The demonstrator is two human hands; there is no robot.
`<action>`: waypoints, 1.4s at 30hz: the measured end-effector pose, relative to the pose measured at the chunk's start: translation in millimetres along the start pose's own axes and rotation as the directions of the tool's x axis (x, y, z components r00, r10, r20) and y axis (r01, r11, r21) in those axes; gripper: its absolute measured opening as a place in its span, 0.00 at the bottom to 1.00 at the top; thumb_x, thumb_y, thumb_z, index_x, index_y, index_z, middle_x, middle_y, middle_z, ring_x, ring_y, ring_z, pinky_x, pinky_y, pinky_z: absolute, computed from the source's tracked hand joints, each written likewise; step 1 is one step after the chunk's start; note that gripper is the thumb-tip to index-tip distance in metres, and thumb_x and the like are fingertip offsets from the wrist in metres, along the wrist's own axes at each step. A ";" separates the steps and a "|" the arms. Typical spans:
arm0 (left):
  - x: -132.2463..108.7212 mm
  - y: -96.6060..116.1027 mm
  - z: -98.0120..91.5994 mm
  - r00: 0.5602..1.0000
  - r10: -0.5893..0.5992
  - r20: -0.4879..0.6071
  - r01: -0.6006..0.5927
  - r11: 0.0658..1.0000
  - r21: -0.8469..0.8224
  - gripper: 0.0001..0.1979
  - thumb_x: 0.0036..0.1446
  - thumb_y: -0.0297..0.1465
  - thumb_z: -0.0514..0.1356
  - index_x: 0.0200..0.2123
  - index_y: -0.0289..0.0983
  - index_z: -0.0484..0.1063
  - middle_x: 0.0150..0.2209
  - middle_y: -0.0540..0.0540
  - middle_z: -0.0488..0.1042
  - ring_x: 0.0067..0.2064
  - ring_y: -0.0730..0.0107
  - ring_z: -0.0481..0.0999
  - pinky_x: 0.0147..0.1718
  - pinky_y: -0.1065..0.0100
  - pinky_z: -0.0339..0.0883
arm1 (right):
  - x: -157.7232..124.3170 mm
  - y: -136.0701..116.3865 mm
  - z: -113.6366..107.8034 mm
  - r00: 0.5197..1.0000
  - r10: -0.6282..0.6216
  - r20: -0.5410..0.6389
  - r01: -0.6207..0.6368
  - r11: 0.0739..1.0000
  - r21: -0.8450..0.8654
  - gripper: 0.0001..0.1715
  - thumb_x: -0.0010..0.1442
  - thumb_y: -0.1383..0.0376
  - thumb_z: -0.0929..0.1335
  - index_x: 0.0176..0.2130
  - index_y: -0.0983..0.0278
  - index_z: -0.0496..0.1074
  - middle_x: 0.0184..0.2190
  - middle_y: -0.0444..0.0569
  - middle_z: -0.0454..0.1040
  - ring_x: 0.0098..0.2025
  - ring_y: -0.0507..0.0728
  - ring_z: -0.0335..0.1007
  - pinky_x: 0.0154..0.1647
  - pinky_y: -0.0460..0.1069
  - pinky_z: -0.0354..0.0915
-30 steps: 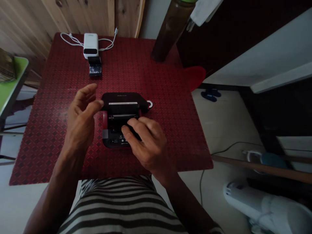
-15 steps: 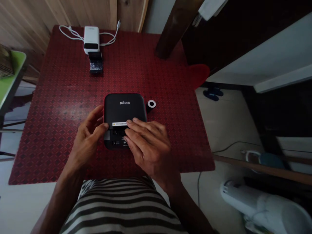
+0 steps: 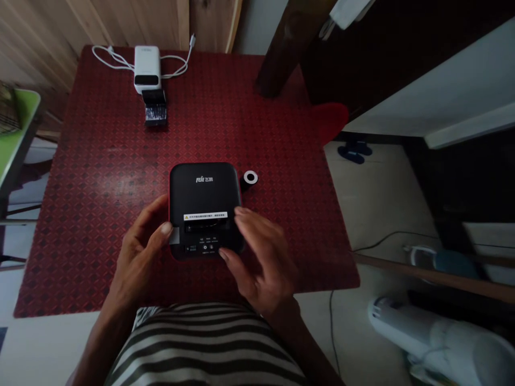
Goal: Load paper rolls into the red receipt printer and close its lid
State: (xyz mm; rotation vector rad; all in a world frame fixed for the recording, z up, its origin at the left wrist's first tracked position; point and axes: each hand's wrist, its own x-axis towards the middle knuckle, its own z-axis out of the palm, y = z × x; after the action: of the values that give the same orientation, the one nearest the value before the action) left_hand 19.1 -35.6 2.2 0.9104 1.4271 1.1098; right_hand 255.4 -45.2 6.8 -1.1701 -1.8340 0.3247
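A black receipt printer (image 3: pixel 203 198) with its lid down sits on the red patterned table (image 3: pixel 100 177). My left hand (image 3: pixel 140 252) rests against its near left corner, thumb on the grey latch, fingers apart and holding nothing. My right hand (image 3: pixel 257 257) hovers at its near right corner with fingers spread, fingertips touching the printer's front edge. A small paper roll core (image 3: pixel 250 178) lies just right of the printer.
At the table's far side stands a white power bank (image 3: pixel 147 68) with a white cable (image 3: pixel 177 61), and a small black device (image 3: pixel 155 107) lies in front of it. A dark post (image 3: pixel 281 48) rises at the far right. A white fan (image 3: pixel 442 343) lies on the floor.
The printer's lid, open a second ago, has been pressed down. My right hand has slid off the top toward the near right corner, and my left hand has settled at the left corner.
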 end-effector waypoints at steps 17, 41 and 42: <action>-7.9 14.0 9.8 1.000 -0.025 -0.009 0.025 1.000 -0.018 0.27 0.69 0.41 0.74 0.69 0.49 0.81 0.70 0.45 0.82 0.75 0.44 0.77 0.77 0.44 0.69 | -51.0 32.7 26.4 0.956 0.282 0.081 -0.286 0.957 0.042 0.35 0.77 0.49 0.75 0.75 0.55 0.70 0.60 0.57 0.87 0.56 0.68 0.88 0.55 0.64 0.86; -1.0 -7.3 4.3 0.983 0.163 0.081 -0.165 0.986 0.023 0.29 0.72 0.49 0.69 0.71 0.48 0.77 0.67 0.41 0.82 0.67 0.39 0.82 0.64 0.40 0.80 | 3.1 25.4 -20.0 0.990 0.137 0.045 -0.137 0.991 0.003 0.24 0.81 0.64 0.70 0.72 0.53 0.76 0.61 0.52 0.88 0.59 0.62 0.88 0.60 0.60 0.85; -0.4 -13.5 4.2 0.970 0.222 0.096 -0.227 0.973 0.042 0.32 0.73 0.52 0.67 0.74 0.47 0.75 0.70 0.40 0.80 0.69 0.37 0.79 0.66 0.39 0.77 | 16.2 24.5 -18.7 0.995 0.078 0.064 -0.077 0.997 -0.031 0.23 0.81 0.69 0.70 0.69 0.53 0.78 0.58 0.50 0.89 0.58 0.61 0.88 0.61 0.59 0.84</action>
State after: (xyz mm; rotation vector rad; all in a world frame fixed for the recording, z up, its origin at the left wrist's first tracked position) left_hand 23.8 -39.0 -10.7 1.1680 1.3067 1.1856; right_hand 282.5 -23.6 10.8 -1.2659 -1.8581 0.3864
